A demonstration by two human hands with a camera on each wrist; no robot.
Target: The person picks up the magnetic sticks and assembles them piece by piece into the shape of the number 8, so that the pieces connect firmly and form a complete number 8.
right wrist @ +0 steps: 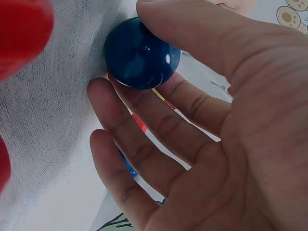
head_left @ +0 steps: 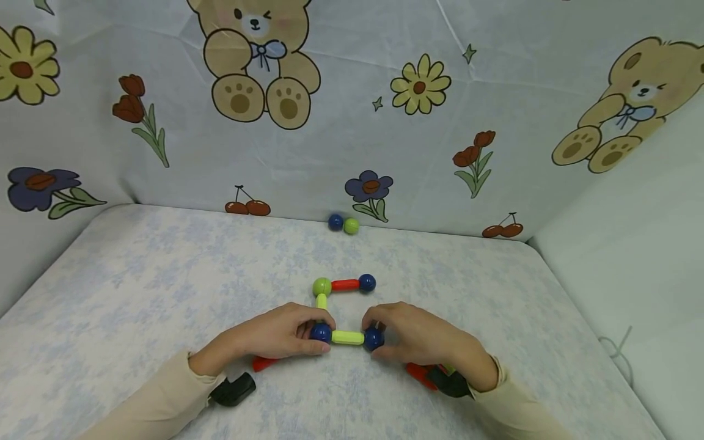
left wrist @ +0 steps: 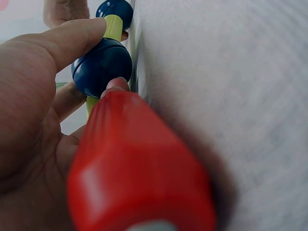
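A chain of magnetic building rods and balls lies on the table. My left hand (head_left: 286, 330) grips the blue ball (head_left: 321, 332) at its near left corner, thumb and fingers on either side. A yellow-green rod (head_left: 348, 337) joins this ball to a second blue ball (head_left: 374, 338), which my right hand (head_left: 420, 335) holds between thumb and fingers. From the left ball another yellow-green rod (head_left: 321, 301), partly behind my fingers, reaches a green ball (head_left: 321, 286). A red rod (head_left: 345, 285) links that to a far blue ball (head_left: 366, 282).
A loose blue ball (head_left: 335, 222) and green ball (head_left: 351, 226) sit by the back wall. One red rod (head_left: 264, 363) lies below my left hand; red pieces (head_left: 421, 375) lie under my right wrist. Patterned cloth (head_left: 352, 140) hangs at the table's back edge.
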